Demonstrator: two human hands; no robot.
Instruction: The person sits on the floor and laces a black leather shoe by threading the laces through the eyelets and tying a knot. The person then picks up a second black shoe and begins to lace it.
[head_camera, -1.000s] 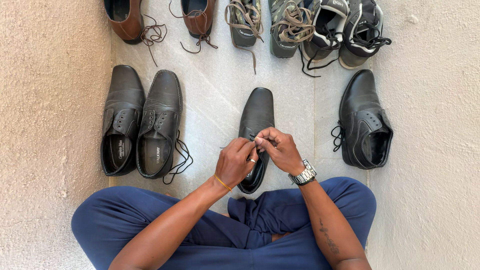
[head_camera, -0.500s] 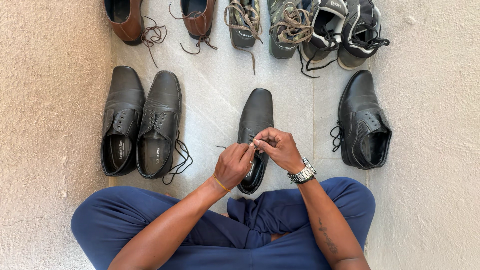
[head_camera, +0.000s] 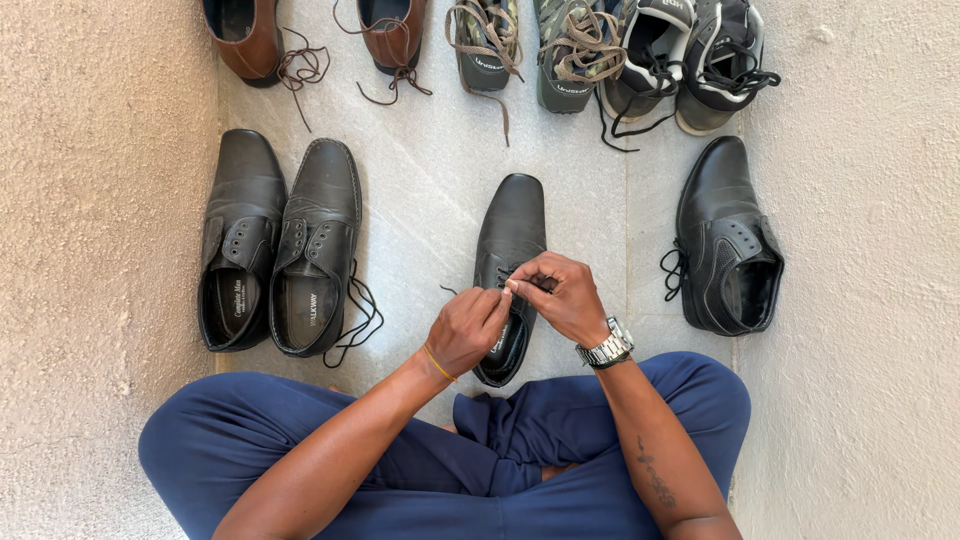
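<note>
- Fingers (head_camera: 497, 300) of the left hand (head_camera: 466, 330) are curled and pinched on the black lace (head_camera: 447, 291) above the eyelets of the black dress shoe (head_camera: 512, 235).
- Fingers of the right hand (head_camera: 565, 300) are bent inward, thumb and forefinger pinched on the same lace where both hands meet.
- Both forearms are angled inward from the crossed legs; a watch (head_camera: 607, 348) is worn on the right wrist.
- The shoe is set on the pale stone floor (head_camera: 430, 180), toe pointing away, between a black pair (head_camera: 280, 245) and a single black shoe (head_camera: 727, 240).
</note>
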